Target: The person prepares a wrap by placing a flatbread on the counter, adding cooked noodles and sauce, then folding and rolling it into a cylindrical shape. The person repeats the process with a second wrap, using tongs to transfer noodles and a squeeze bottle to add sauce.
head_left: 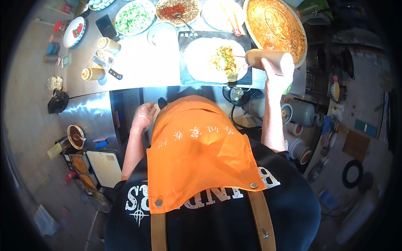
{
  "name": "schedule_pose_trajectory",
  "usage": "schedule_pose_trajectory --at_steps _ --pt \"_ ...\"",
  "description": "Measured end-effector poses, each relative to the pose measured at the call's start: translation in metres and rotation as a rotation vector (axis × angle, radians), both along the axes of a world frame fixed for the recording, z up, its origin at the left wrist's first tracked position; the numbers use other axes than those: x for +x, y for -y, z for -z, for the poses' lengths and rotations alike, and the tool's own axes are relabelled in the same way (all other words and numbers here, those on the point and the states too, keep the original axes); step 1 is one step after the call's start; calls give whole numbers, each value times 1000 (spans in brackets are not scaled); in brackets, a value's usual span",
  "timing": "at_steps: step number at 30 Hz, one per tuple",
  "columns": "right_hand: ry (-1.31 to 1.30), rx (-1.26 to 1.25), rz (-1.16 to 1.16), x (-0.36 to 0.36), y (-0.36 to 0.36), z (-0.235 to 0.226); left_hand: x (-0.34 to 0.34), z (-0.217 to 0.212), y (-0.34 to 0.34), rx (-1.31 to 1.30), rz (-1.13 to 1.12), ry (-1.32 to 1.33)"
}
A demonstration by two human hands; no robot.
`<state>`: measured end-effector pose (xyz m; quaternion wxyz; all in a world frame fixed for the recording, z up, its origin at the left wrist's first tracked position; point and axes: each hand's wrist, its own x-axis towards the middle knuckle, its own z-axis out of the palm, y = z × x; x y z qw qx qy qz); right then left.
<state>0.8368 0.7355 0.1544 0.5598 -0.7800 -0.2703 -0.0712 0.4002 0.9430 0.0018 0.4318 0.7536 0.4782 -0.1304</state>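
Left hand (143, 116): gloved, loosely curled at the counter edge beside the orange apron (197, 146), gripping nothing visible.

Up and left of it: two tan squeeze bottles (93, 74) lying on the steel counter (138, 67); beyond, a bowl of chopped greens (135, 16) and a bowl of red chilli paste (178, 10).

Between the hands: a dark board (188, 77) carrying a pale flatbread (201, 60) topped with filling (224, 60).

Right hand (274, 69): closed around a tan sauce bottle (268, 59), tipped sideways, nozzle toward the filling.

Above it: a wide pan of orange-red sauce (274, 25).

Below right: white containers on the floor, contents unclear.
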Motion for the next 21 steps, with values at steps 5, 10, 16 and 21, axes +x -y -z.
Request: schedule_pose_trajectory --at_steps 5,10,16,21 --pt "-217 123 24 4 11 5 25 -1 20 7 -61 18" --pt "-101 -52 -107 14 6 9 44 -8 34 23 -37 -13" --pt "-125 -58 -133 39 -8 5 53 -13 46 64 -106 16" --pt "-138 -17 -221 55 -23 10 54 -9 52 25 -158 -11"
